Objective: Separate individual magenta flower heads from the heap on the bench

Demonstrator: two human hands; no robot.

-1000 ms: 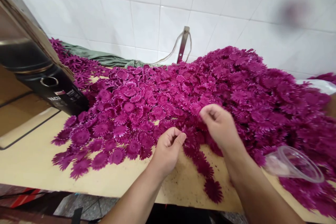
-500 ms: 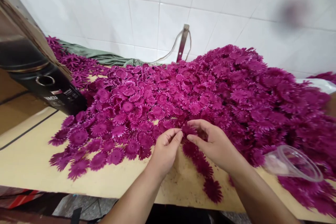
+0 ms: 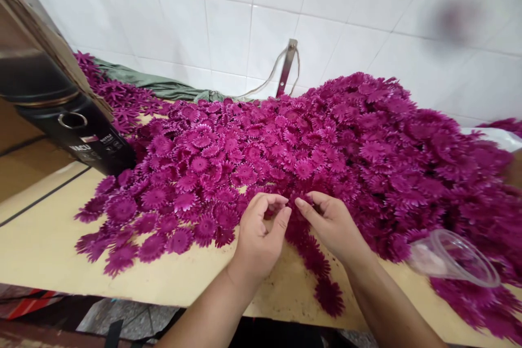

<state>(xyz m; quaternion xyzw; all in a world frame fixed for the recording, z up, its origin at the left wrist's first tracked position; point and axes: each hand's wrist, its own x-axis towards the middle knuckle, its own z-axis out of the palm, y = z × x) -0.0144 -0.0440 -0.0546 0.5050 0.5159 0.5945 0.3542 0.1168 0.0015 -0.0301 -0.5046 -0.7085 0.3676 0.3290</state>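
A large heap of magenta fabric flower heads [image 3: 326, 141] covers the pale wooden table [image 3: 49, 250], highest at the back right. My left hand [image 3: 261, 234] hovers at the heap's near edge, fingers curled with thumb and forefinger slightly apart, and nothing shows in it. My right hand [image 3: 332, 223] is beside it, fingertips pinched among the flowers; whether it holds one is hidden. A short row of flower heads [image 3: 322, 277] trails toward the table's front edge under my hands.
A black cylindrical machine part [image 3: 77, 130] under a brown cardboard flap sits at the left. A clear plastic cup [image 3: 452, 258] lies on its side at the right. Green cloth [image 3: 159, 87] and a metal bracket with wire [image 3: 285, 65] are against the white tiled wall.
My right hand dropped from above the heap down to its near edge, meeting my left hand. My left hand's fingers loosened slightly. The camera shifted a little.
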